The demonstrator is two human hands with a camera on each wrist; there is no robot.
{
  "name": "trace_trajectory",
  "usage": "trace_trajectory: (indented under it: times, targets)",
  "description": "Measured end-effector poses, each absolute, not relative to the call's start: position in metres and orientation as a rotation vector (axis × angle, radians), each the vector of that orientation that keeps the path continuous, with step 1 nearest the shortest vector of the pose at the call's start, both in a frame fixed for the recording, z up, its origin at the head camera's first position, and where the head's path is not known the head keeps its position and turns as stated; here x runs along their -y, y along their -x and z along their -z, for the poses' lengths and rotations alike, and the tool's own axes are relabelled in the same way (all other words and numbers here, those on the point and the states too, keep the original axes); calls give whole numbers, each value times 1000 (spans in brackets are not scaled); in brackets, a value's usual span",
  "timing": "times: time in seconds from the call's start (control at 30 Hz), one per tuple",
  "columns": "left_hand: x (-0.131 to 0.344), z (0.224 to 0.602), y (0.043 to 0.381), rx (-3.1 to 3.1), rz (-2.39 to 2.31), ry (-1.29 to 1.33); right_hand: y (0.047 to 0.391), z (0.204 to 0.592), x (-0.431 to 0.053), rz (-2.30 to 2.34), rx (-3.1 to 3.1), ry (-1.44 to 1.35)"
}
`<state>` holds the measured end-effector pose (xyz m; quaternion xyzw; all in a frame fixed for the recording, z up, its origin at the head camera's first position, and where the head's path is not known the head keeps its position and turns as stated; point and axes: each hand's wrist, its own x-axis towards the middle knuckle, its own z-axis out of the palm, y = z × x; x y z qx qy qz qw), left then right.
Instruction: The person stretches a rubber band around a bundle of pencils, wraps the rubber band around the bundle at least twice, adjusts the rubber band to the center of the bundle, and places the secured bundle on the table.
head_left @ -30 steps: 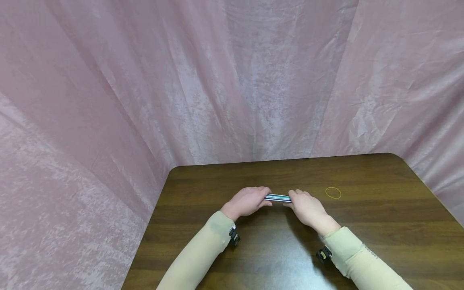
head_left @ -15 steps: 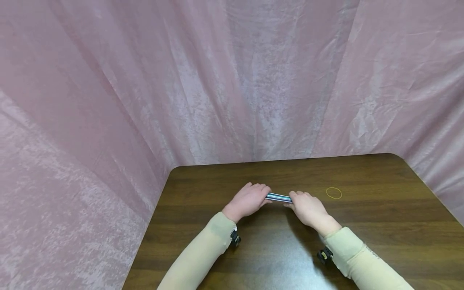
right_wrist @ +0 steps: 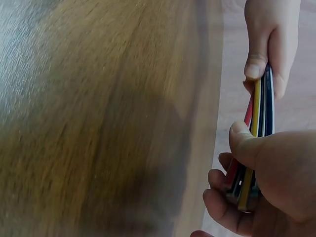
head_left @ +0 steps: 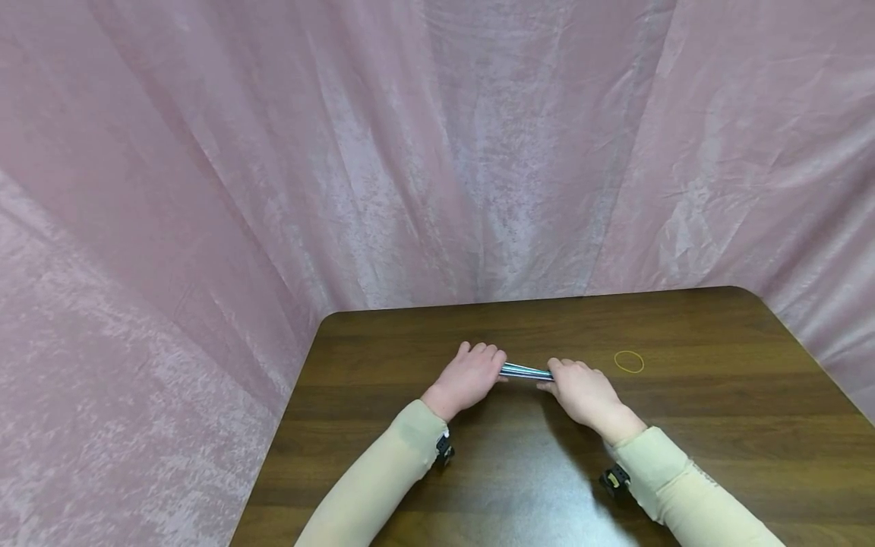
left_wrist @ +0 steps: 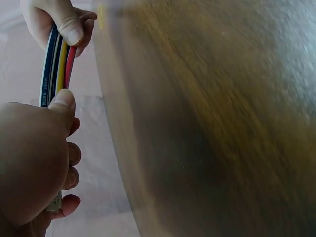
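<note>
Pencil-like sticks (head_left: 526, 371) held over the table (head_left: 519, 486)
Both ends are pinched by left hand (head_left: 468, 378) and right hand (head_left: 584, 392), presumably for alignment; a rubber band (head_left: 630, 372) lies at right hand's two o'clock.

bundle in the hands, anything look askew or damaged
Slightly askew: in the right wrist view, the red stick slants away from the yellow stick, so the bundle isn't neatly parallel. No damage is visible, though the left hand and right hand cover parts of it.
</note>
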<state>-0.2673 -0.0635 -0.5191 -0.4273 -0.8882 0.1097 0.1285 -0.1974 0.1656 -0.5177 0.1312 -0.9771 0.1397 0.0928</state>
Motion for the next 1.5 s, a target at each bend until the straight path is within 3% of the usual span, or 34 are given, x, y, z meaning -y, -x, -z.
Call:
trace_trajectory:
  times: [0.7,1.5]
  targets:
    - [82,518,272,2702,-222,1180,189,522,-195,-572,2932,-331]
    - [79,514,269,2694,-239,1211,184,535,-178,-791,2941,-350]
